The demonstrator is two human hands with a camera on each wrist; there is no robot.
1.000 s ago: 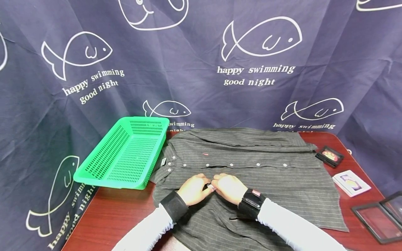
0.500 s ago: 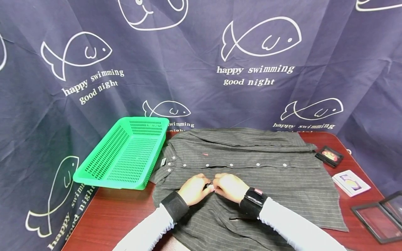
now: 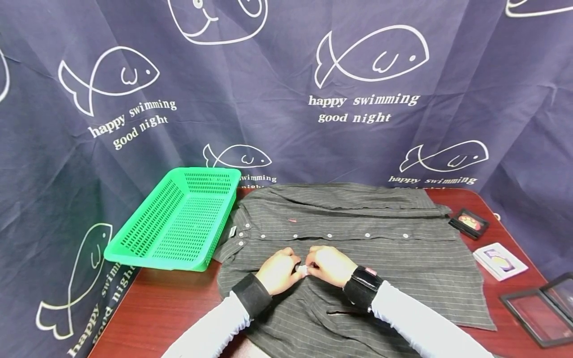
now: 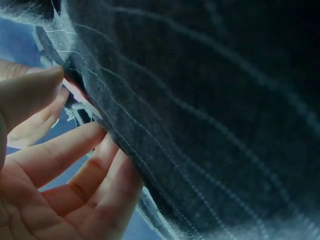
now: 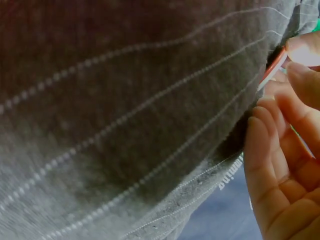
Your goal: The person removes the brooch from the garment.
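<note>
In the head view, my left hand (image 3: 276,272) and right hand (image 3: 330,265) meet over a dark grey pinstriped shirt (image 3: 380,268) spread on the table. Between the fingertips is a small thin white piece (image 3: 302,270); its kind is not clear. In the right wrist view this piece (image 5: 273,69) shows a red face and a white edge, and thumbs and fingers pinch it. The left wrist view shows its pale edge (image 4: 81,97) between my left thumb and index finger. Shirt cloth covers much of both wrist views.
A green plastic basket (image 3: 188,223) stands at the left of the red-brown table (image 3: 179,293). On the right lie a black case with a picture (image 3: 470,222), a white square box (image 3: 500,261) and an unfolded dark clear-windowed case (image 3: 543,313). A fish-print curtain (image 3: 277,74) hangs behind.
My right hand has shifted slightly right, and the left hand slightly right and down. More of the white piece shows between the fingertips. The shirt and basket lie as before.
</note>
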